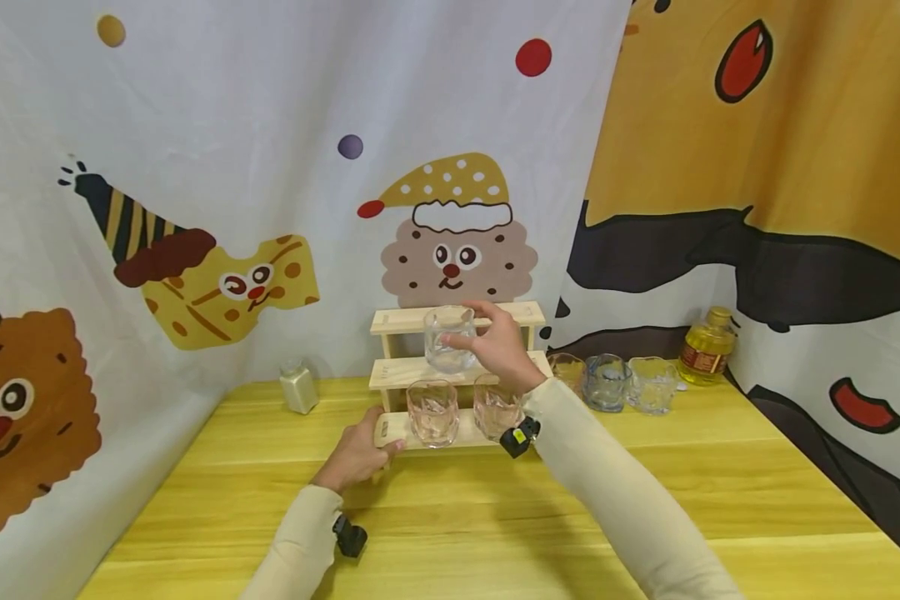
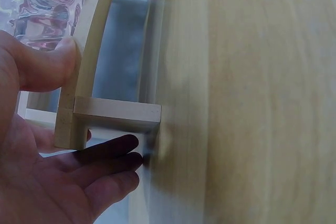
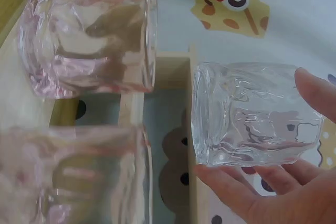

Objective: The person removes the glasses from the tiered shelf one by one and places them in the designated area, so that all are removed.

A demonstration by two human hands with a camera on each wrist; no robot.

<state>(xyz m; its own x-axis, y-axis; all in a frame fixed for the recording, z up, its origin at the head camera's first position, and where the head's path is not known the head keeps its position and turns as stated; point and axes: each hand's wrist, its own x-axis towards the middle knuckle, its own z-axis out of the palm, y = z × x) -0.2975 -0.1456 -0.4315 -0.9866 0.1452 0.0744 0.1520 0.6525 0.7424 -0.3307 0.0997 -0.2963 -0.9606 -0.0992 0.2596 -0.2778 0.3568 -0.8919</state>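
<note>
Clear glass (image 1: 450, 339) upright at middle tier of wooden rack (image 1: 388, 375); whether base touches board, cannot tell. Right hand (image 1: 504, 346) pinches clear glass between thumb and fingers. Left hand (image 1: 358, 450) grips left end of rack's bottom tier, thumb on board, other fingers below. Two pink glasses (image 1: 432, 417) upright side by side on rack's bottom tier. Right of rack: tinted glass (image 1: 570, 373), blue-grey glass (image 1: 606, 383), colorless tumbler (image 1: 651, 387), then yellow oil bottle (image 1: 707, 348). Left of rack: pale jar (image 1: 298, 388). Behind rack: cartoon curtain (image 1: 285, 100).
</note>
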